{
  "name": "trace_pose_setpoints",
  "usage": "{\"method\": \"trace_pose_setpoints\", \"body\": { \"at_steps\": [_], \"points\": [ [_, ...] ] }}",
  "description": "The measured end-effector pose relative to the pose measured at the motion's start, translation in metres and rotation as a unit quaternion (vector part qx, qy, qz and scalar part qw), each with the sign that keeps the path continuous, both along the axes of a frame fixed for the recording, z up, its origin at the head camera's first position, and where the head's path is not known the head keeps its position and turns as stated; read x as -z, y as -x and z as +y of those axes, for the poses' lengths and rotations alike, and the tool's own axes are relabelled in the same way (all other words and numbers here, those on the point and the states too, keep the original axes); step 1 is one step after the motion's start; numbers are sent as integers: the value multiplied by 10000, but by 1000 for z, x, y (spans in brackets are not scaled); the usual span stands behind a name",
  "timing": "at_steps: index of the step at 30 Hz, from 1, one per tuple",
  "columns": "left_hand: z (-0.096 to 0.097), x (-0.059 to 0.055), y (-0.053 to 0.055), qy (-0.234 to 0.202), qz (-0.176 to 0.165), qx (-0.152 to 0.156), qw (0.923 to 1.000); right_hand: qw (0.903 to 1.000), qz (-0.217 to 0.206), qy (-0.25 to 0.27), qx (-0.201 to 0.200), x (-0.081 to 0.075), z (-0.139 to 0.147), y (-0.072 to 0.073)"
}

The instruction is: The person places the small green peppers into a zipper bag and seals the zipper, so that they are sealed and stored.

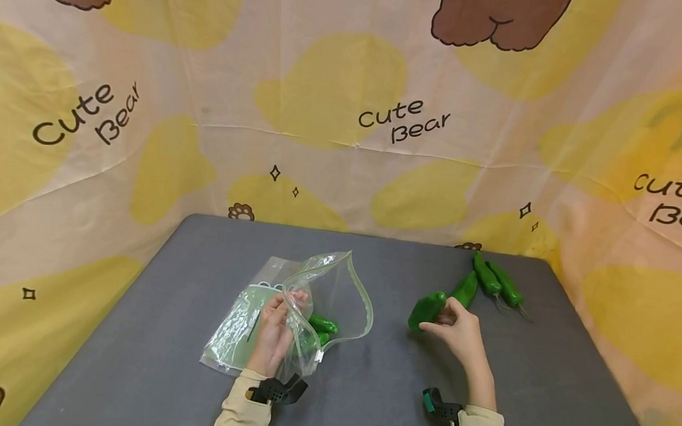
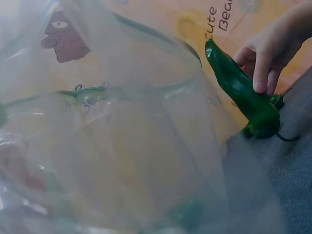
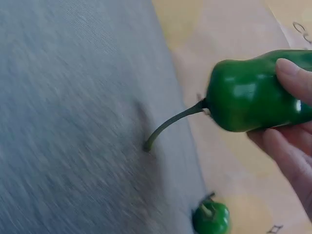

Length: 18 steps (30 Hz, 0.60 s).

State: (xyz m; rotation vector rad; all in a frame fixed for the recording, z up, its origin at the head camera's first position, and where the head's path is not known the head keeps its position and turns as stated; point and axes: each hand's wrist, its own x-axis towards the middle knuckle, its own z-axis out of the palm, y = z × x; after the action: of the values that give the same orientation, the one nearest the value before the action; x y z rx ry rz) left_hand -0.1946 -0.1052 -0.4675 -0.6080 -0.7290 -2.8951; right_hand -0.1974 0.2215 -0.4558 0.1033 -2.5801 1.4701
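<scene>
My right hand (image 1: 457, 327) pinches a green pepper (image 1: 425, 311) between thumb and fingers, above the table. In the right wrist view the pepper (image 3: 253, 92) shows its blunt end and long curved stem. My left hand (image 1: 275, 329) grips the edge of a clear zip bag (image 1: 347, 298), whose mouth gapes toward the right. Green peppers (image 1: 324, 324) lie inside the bag, partly behind its film. The bag's film (image 2: 131, 156) fills much of the left wrist view, with the right hand and held pepper beyond it.
Behind the right hand, several more green peppers (image 1: 486, 274) lie at the far right of the grey table (image 1: 156, 358). Left of the left hand lies a flat clear packet with a green panel (image 1: 234, 330). A printed cloth (image 1: 337, 89) walls the table's back and sides.
</scene>
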Motion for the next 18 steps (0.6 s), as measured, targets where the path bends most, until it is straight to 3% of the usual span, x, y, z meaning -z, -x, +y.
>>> {"method": "trace_pose_setpoints", "body": {
  "at_steps": [9, 18],
  "points": [
    [1, -2, -1, 2, -108, 8, 9999, 9980, 406, 420, -257, 6, -12, 5],
    [0, 0, -1, 24, -47, 5, 10000, 9944, 873, 550, -216, -3, -18, 2]
  ]
}}
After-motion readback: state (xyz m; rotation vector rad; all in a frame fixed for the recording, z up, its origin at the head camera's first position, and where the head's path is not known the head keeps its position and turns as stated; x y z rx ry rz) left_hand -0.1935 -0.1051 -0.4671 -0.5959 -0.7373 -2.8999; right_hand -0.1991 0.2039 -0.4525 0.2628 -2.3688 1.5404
